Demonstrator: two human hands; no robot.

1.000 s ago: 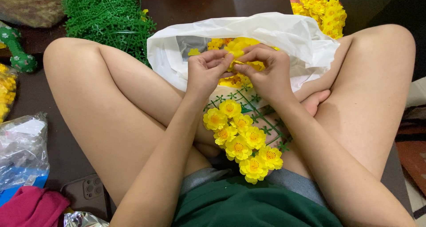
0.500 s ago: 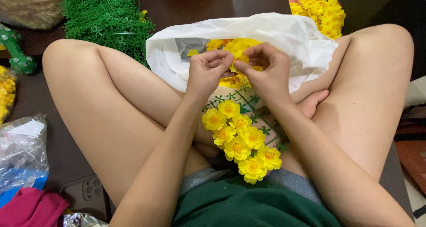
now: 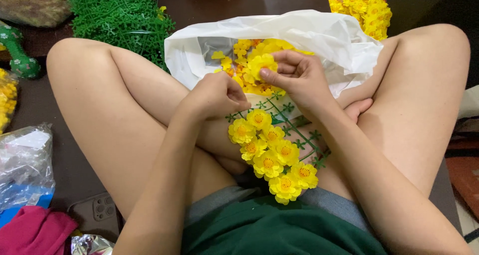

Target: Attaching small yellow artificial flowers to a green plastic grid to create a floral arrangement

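While the left hand (image 3: 219,96) pinches the green stem (image 3: 292,127), the right hand (image 3: 294,78) grips a yellow flower (image 3: 262,64) above the bag (image 3: 319,38).

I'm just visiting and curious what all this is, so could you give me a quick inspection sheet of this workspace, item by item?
Surface: dark brown floor; the person sits cross-legged on it.
Job's things: green plastic stem with yellow fabric flowers lies across the lap; white plastic bag full of loose yellow flowers sits open between the knees.
Clutter: heap of green plastic stems at upper left; pile of yellow flowers at upper right; clear plastic bag, pink cloth and a phone at lower left.
Grippers: left hand closed at the stem's top; right hand pinches one yellow flower.
Cables: nothing seen.
Surroundings: green patterned object at left edge.
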